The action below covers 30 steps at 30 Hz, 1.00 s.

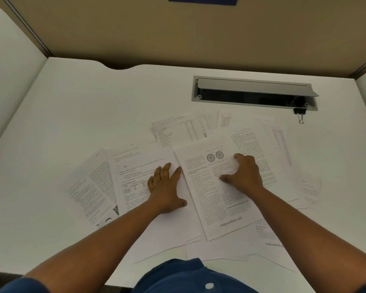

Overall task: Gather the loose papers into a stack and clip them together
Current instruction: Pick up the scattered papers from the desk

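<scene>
While papers (211,187) lie scattered, both hands (167,187) press them flat.

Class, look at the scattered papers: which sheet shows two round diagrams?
The sheet under the right hand, headed by two grey circles; the other papers show only text or tables.

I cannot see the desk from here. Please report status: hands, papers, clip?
Left hand flat on papers, right hand pressing the top sheet, fingers bent. Papers spread, unstacked. Binder clip untouched by cable tray.
</scene>
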Each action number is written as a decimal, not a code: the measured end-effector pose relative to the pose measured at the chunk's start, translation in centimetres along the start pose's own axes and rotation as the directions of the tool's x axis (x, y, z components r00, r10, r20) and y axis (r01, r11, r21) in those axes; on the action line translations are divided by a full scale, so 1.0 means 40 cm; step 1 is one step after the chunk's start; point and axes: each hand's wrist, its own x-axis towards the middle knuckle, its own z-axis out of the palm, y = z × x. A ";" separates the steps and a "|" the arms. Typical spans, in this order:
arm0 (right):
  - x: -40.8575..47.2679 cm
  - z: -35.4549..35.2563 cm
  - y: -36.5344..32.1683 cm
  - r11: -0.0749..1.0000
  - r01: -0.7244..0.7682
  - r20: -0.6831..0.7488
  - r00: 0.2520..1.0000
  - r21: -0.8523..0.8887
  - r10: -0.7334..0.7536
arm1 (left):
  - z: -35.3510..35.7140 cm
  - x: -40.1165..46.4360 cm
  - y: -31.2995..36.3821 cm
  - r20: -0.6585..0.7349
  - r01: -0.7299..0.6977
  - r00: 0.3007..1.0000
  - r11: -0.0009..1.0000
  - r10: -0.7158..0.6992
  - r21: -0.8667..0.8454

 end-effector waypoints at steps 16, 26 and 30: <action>-0.004 -0.022 -0.006 0.998 -0.053 -0.125 0.991 0.021 0.055 | -0.015 -0.016 0.108 -0.094 -0.006 0.984 0.494 -0.153 -0.869; 0.011 -0.062 -0.019 0.839 -0.182 0.180 0.978 0.513 0.103 | -0.062 -0.024 0.027 -0.054 -0.006 0.992 0.389 -0.112 -0.921; 0.008 -0.072 -0.026 0.838 -0.165 0.209 0.976 0.521 0.062 | -0.063 -0.024 0.019 -0.096 0.013 0.959 0.379 -0.268 -0.925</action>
